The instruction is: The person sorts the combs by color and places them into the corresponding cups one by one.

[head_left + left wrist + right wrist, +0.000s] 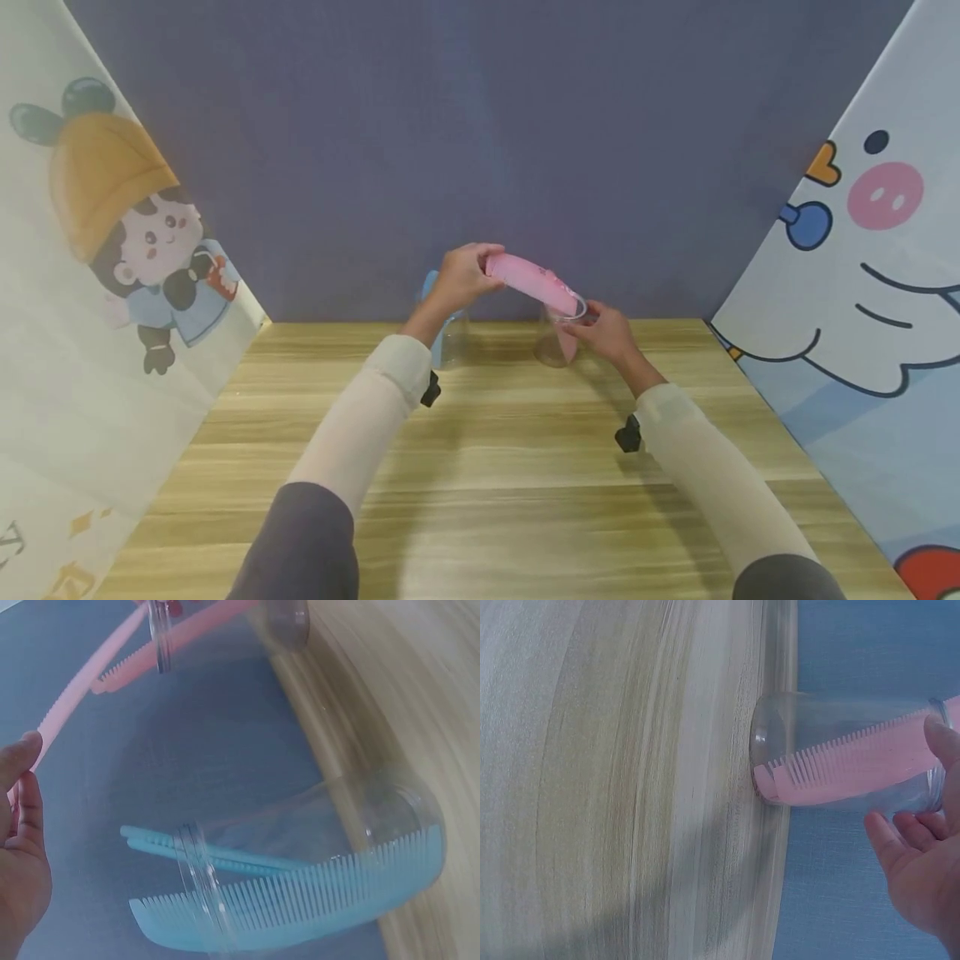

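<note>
A long pink plastic comb [534,282] stands slanted in a clear plastic cup [557,340] at the back of the pale wooden surface [495,467]. The left hand [461,278] pinches the comb's upper end in curled fingers. The right hand [606,332] curls round the cup's rim. Just left, a second clear cup [352,855] holds a blue plastic comb [300,900].

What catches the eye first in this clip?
The pink comb, held at its upper end by the left hand, its other end inside a clear cup at the table's far edge, with the right hand at the rim. Left of it, another clear cup holds a blue comb.
</note>
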Action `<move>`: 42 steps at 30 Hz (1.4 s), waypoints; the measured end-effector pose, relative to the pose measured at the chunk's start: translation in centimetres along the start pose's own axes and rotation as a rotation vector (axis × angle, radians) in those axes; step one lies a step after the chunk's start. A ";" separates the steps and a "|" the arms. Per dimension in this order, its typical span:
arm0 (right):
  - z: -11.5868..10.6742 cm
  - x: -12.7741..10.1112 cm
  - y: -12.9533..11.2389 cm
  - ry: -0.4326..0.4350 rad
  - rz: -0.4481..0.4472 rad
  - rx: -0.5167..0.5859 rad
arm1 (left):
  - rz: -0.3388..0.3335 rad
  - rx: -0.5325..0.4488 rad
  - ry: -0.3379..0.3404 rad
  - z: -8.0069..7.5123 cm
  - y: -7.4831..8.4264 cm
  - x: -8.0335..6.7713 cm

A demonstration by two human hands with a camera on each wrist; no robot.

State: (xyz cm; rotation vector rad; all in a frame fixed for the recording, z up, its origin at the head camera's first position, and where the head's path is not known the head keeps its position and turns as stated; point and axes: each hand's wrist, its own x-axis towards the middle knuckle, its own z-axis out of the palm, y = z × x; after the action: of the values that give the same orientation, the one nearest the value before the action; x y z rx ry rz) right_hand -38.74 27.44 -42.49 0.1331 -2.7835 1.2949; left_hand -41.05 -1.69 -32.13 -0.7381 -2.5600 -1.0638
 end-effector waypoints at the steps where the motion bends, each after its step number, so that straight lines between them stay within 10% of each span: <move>1: 0.0 0.0 0.0 0.002 -0.002 -0.001 | 0.018 0.022 0.008 0.0 0.1 0.1; 14: 0.2 0.2 -0.2 0.037 -0.017 0.008 | 0.207 0.067 0.133 2.5 2.1 1.3; 20: 0.3 -0.1 -0.3 0.022 -0.017 0.001 | 0.149 0.014 0.148 4.0 3.0 1.5; 31: 0.2 -0.1 0.1 0.023 -0.015 0.032 | 0.049 0.121 -0.113 3.9 3.0 0.8; 42: 0.2 -0.3 0.2 0.027 -0.026 0.027 | -0.013 0.197 -0.089 1.4 1.0 -0.7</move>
State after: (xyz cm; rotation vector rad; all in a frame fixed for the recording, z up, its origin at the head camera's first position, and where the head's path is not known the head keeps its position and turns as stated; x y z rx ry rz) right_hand -38.49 27.45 -42.84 0.1519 -2.7333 1.3188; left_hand -39.95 -0.32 -32.81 -0.7328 -2.6989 -0.7838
